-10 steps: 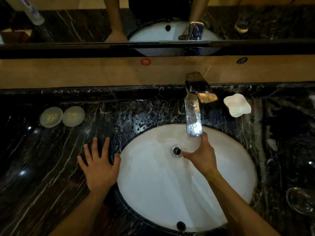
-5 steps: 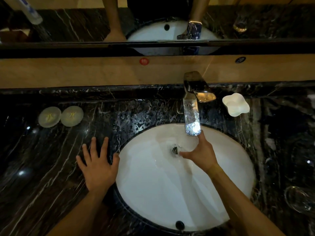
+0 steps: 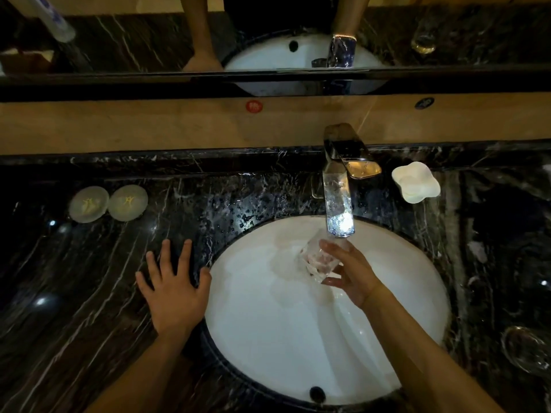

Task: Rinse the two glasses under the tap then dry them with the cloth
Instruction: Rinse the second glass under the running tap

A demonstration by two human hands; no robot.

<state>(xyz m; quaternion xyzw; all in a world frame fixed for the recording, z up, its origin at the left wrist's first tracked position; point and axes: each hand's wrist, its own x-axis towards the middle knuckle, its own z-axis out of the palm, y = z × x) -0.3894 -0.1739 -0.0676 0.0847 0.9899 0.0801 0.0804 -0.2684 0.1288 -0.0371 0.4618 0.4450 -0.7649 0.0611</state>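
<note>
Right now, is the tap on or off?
On. Water pours from the tap onto the glass held in the right hand over the sink.

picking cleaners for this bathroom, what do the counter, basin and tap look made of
Counter: looks like polished black marble or similar stone, white veins and glossy light spots. Basin: smooth glossy white, likely ceramic. Tap: mirror-bright metal, probably chrome-plated, reflecting the room.

A clear glass (image 3: pixel 317 259) lies tilted under the tap's spout (image 3: pixel 340 217), over the white basin; a second glass (image 3: pixel 526 354) sits on the counter's right edge.
</note>
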